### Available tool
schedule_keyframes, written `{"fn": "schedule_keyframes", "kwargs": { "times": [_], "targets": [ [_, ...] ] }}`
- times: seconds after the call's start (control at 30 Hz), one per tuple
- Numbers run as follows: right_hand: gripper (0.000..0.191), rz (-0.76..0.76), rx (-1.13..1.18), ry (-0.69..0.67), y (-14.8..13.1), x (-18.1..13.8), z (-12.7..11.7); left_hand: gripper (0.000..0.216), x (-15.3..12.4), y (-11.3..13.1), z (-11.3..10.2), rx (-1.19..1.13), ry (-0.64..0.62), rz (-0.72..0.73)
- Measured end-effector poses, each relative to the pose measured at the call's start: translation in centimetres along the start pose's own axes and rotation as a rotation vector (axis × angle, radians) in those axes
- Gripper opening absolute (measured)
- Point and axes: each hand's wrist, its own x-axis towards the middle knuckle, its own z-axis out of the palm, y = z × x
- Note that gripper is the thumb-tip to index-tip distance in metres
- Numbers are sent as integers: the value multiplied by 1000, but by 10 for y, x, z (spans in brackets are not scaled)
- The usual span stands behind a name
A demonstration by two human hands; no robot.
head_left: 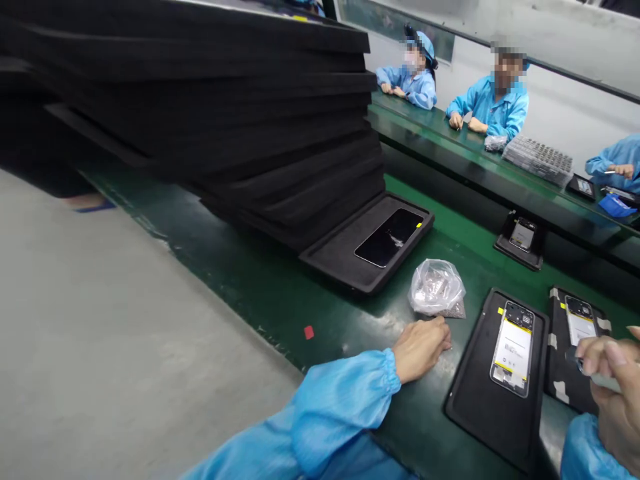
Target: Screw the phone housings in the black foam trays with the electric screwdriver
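My left hand (423, 350) rests on the green bench with its fingers curled in. Its fingertips are at the near edge of a clear plastic bag (437, 288) of tiny parts; anything inside the fingers is hidden. At the right edge my right hand (616, 381) is closed around a pale, slim tool-like object, mostly covered by the fingers. Between my hands lies a black foam tray (473, 393) with an opened phone (514, 350), its white battery facing up. Beside my right hand is another black tray (560, 373) with grey tape pieces, holding a second opened phone (581, 323).
A tall leaning stack of black trays (280, 120) fills the upper left; its lowest tray (345, 267) carries a dark-screened phone (389, 237). A red piece (309, 332) lies near the bench edge. Farther back are another phone tray (519, 257), a parts tray (537, 160) and several seated co-workers.
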Motion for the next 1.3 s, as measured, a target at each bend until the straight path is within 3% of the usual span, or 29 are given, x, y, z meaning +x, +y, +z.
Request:
{"fn": "schedule_keyframes", "kwargs": {
  "times": [0.1, 0.23, 0.4, 0.57, 0.7, 1.3],
  "targets": [
    [32, 7, 28, -57, 1, -7, 4, 14, -3, -2, -2, -25, 52, 49],
    [28, 95, 90, -198, 9, -12, 14, 17, -4, 0, 2, -199, 251, 77],
    [23, 180, 127, -273, 20, -19, 31, 15, 1, 22, 10, -383, 365, 137],
    [22, 232, 87, -421, 33, -29, 47, 19, 2, 43, 10, -544, 345, 199],
    [30, 216, 67, -448, 39, -35, 53, 19, -1, 46, 9, -569, 337, 232],
    [33, 223, 40, -507, 46, -38, 51, 24, 0, 50, 2, -672, 394, 299]
  ]
}}
